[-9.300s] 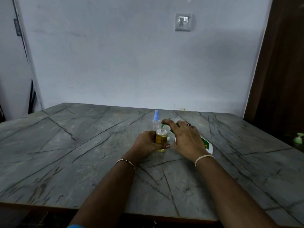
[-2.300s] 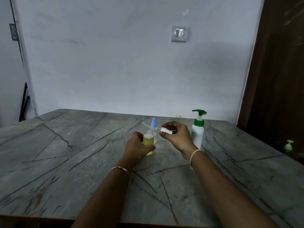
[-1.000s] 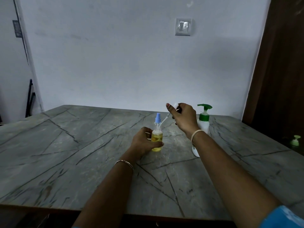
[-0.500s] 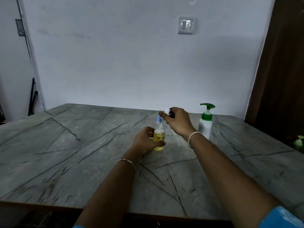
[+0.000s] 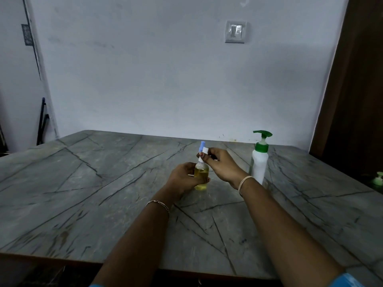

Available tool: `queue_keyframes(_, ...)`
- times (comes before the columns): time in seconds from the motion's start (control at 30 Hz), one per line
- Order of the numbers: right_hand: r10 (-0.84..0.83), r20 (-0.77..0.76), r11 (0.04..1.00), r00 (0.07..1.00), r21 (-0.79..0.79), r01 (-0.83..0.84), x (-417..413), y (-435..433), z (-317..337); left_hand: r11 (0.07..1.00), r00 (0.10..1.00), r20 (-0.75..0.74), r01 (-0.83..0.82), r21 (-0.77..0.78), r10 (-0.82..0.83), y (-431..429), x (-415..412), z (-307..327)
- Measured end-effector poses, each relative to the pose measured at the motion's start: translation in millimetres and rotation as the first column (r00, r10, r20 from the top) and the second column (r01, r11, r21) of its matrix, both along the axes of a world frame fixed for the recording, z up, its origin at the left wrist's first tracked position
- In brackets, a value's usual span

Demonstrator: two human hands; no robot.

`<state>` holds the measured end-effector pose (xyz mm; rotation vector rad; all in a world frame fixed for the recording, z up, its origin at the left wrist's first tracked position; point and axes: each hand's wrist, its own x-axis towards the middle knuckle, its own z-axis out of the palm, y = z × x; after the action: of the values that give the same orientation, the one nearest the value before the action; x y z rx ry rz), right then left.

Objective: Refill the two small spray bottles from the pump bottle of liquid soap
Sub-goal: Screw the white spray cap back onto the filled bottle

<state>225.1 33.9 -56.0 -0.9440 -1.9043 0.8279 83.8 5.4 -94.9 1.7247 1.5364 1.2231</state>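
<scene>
A small clear spray bottle (image 5: 201, 175) full of yellow liquid stands on the grey stone table (image 5: 83, 193), and my left hand (image 5: 183, 179) grips its body. My right hand (image 5: 219, 164) pinches the white spray head (image 5: 204, 151) right over the bottle's neck. Just behind it the blue top of a second small spray bottle (image 5: 202, 145) shows; the rest of that bottle is hidden. The white pump bottle (image 5: 259, 162) with a green pump stands upright to the right, apart from both hands.
The table's back edge meets a pale wall with a switch plate (image 5: 235, 31). A dark curtain (image 5: 356, 90) hangs at the right. Another small green-topped bottle (image 5: 378, 180) sits low beyond the table's right edge.
My right hand has come down with the white spray head, from raised above the bottle to its neck. My left hand has kept its hold on the yellow bottle.
</scene>
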Motion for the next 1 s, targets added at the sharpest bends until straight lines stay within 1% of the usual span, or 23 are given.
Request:
queue_keyframes(0.1,0.082,-0.082,0.993,0.993,-0.072,-0.088,0.1,-3.8,-1.2,0.999,0.999,0.011,0.048,-0.016,-0.048,-0.7,-1.3,1.3)
queue_keyframes(0.17,0.098,-0.124,0.991,0.987,-0.074,-0.108,1.5,-4.9,-3.1,0.998,0.998,0.009,0.062,-0.029,-0.062,-0.7,-1.5,1.6)
queue_keyframes(0.23,0.08,-0.185,0.993,0.979,-0.065,-0.093,2.0,-6.0,-6.1,0.997,0.998,0.008,0.062,-0.036,-0.062,-0.1,-0.5,1.5)
queue_keyframes(0.3,0.015,-0.221,0.999,0.975,-0.037,-0.023,0.8,-5.6,-8.9,0.998,0.998,0.019,0.06,-0.029,-0.059,0.3,1.0,1.2)
queue_keyframes(0.4,-0.137,-0.204,0.987,0.969,0.053,0.151,-4.8,-6.2,-11.9,0.998,0.997,0.034,0.066,-0.011,-0.066,-0.2,0.8,0.2)
queue_keyframes(0.5,-0.297,-0.171,0.923,0.939,0.199,0.328,-12.3,-8.2,-18.1,0.997,0.996,0.043,0.076,-0.003,-0.076,-1.7,0.8,-0.6)
queue_keyframes(0.53,-0.33,-0.179,0.898,0.927,0.243,0.367,-14.2,-8.8,-20.4,0.997,0.996,0.04,0.074,-0.005,-0.074,-1.8,0.7,-0.9)
queue_keyframes(0.57,-0.333,-0.206,0.892,0.92,0.248,0.378,-15.6,-10.3,-21.3,0.997,0.997,0.033,0.074,-0.011,-0.073,-2.1,0.5,-0.8)
queue_keyframes(0.6,-0.312,-0.239,0.909,0.919,0.206,0.362,-15.9,-11.3,-21.1,0.997,0.997,0.028,0.074,-0.014,-0.074,-1.7,-0.1,-1.4)
queue_keyframes(0.7,-0.191,-0.387,0.979,0.902,-0.004,0.206,-13.1,-12.7,-17.4,0.998,0.998,0.003,0.065,-0.018,-0.065,-1.3,-0.6,-1.2)
queue_keyframes(0.77,-0.191,-0.437,0.98,0.879,-0.032,0.197,-11.4,-11.3,-17.7,0.998,0.998,-0.007,0.062,-0.025,-0.062,-0.7,-0.4,-1.2)
queue_keyframes(0.9,-0.306,-0.487,0.948,0.818,-0.075,0.311,-9.3,-9.2,-19.0,0.996,0.997,0.006,0.076,-0.036,-0.076,0.6,-0.8,-1.2)
queue_keyframes(0.93,-0.312,-0.501,0.947,0.807,-0.094,0.307,-8.4,-8.4,-18.5,0.996,0.997,0.009,0.081,-0.037,-0.081,0.4,-1.0,-1.3)
queue_keyframes(1.0,-0.267,-0.512,0.964,0.816,-0.136,0.229,-8.6,-9.2,-16.6,0.996,0.996,0.006,0.087,-0.034,-0.087,0.0,-0.9,-1.3)
